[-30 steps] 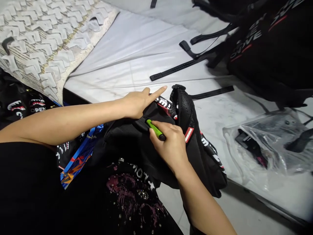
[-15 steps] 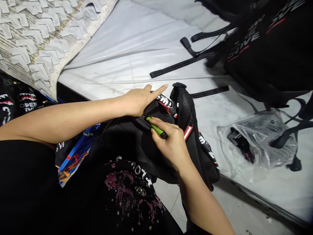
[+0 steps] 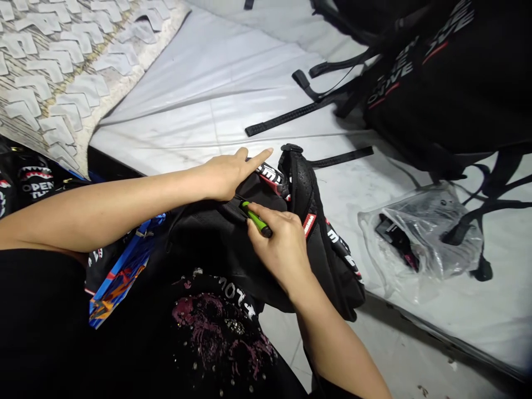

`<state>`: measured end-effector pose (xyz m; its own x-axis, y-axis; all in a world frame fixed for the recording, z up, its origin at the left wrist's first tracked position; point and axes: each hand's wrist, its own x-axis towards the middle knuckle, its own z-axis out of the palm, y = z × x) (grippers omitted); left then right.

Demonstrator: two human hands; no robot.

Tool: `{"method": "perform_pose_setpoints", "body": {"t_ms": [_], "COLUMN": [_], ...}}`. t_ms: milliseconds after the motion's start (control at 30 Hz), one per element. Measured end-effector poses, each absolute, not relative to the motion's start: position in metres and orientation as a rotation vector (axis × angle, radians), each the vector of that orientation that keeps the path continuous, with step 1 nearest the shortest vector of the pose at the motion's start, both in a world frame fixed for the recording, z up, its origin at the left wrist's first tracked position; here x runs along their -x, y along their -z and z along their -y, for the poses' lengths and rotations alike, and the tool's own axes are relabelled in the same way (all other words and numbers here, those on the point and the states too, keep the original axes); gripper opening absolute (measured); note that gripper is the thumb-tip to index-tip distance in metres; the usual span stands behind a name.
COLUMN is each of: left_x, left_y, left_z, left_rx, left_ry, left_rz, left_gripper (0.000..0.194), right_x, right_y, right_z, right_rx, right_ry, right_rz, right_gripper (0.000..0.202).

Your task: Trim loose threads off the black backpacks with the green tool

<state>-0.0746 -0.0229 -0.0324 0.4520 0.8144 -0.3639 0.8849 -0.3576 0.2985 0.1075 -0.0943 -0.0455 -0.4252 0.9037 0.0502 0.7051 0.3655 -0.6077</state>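
The right hand [image 3: 279, 238] grips a green-and-black tool [image 3: 256, 219], its tip against the black bag [image 3: 216, 238] at the near edge of the white-covered desk [image 3: 224, 100]. The left hand [image 3: 228, 174] presses on the bag just beside the tip, index finger extended. Right of the bag lies a clear plastic bag [image 3: 449, 244].
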Motion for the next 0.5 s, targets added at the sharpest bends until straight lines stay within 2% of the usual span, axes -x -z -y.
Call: {"method": "perform_pose_setpoints", "body": {"t_ms": [233, 367, 500], "left_x": [0.0749, 0.0744, 0.0764], "left_y": [0.0315, 0.0300, 0.0303], "left_z": [0.0234, 0.0241, 0.0222], "left_rx": [-2.255, -2.270, -2.265], "left_ry": [0.218, 0.227, 0.252], "left_rz": [-1.438, -1.441, -1.450], "left_gripper": [0.108, 0.105, 0.104], "right_x": [-0.1063, -0.1064, -0.1030], "right_y": [0.0446, 0.0466, 0.0498], "right_z": [0.0960, 0.0956, 0.0919], "right_rx": [1.452, 1.416, 1.424], "right_ry": [-0.634, -0.728, -0.676], "right_rz": [2.256, 2.245, 2.223], "right_gripper": [0.024, 0.023, 0.023]}}
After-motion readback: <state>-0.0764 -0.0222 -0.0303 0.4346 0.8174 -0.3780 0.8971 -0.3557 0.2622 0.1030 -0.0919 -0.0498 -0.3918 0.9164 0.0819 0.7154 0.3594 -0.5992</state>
